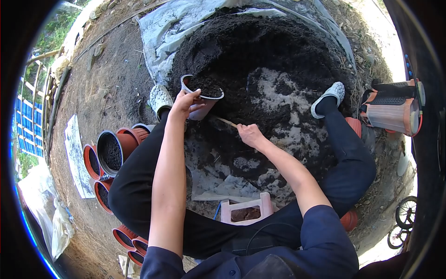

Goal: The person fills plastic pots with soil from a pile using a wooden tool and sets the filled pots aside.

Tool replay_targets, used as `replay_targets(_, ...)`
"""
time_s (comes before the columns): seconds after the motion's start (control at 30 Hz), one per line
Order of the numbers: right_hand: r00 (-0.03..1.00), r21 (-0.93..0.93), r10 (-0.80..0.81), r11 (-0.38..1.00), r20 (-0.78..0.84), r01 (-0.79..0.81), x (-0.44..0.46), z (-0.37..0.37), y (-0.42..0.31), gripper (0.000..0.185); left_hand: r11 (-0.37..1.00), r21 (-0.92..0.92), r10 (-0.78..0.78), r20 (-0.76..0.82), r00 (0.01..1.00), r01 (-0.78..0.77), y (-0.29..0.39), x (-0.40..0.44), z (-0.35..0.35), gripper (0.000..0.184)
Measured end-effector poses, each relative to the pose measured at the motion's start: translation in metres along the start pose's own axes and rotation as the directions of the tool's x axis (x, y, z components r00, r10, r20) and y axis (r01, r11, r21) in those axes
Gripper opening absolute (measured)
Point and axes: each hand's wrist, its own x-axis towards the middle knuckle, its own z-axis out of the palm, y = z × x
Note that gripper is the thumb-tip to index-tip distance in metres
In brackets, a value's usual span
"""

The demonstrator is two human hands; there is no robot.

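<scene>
My left hand [186, 103] grips the rim of a plant pot [203, 109], with its thumb at the edge. The pot tilts and has dark soil [207, 86] in it. My right hand [251, 135] is closed round a thin wooden handle [226, 122] that points toward the pot's base. What sits at the handle's far end is lost against the dark ground. Just beyond both hands rises a big heap of dark soil [260, 42], spread on a pale plastic sheet [160, 30].
Several reddish-brown pots [128, 145], some filled with soil, stand left of my leg. A pale plastic stool [265, 204] is between my thighs. My clogs [160, 98] flank the heap. A boxy orange-and-grey container [388, 116] stands at right, bicycle wheels [406, 213] below it.
</scene>
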Motion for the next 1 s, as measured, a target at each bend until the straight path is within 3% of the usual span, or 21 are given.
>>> replay_targets(0.13,0.997,-0.039,0.040,0.998,-0.064,-0.043,0.003,0.000,0.011,0.008,1.000,-0.007,0.023,-0.026,0.999,-0.023,0.000,-0.003,0.002,0.026)
replay_targets(0.43,0.974,-0.044,0.225,0.973,-0.026,-0.226,0.014,-0.019,0.049,0.007,1.000,-0.028,0.002,-0.014,1.000,-0.002,0.000,-0.003,0.002,0.026)
replay_targets(0.63,0.856,0.058,0.509,0.861,-0.087,-0.506,0.029,-0.042,0.074,0.009,1.000,-0.025,-0.018,-0.027,0.999,0.018,0.000,0.001,0.002,0.025)
replay_targets(0.83,0.943,0.047,0.320,0.947,-0.096,-0.316,0.001,-0.029,0.034,0.013,0.999,-0.042,0.001,-0.031,1.000,-0.002,0.004,0.002,0.001,0.027)
replay_targets(0.9,0.953,0.085,0.227,0.973,-0.200,-0.214,-0.018,-0.011,0.000,0.012,0.999,-0.033,0.015,-0.122,0.992,-0.019,0.008,0.002,0.003,0.029)
replay_targets(1.0,0.984,0.122,0.089,0.990,-0.151,-0.070,-0.040,0.007,-0.063,0.023,0.999,0.005,0.052,-0.213,0.976,-0.052,0.011,0.003,0.003,0.029)
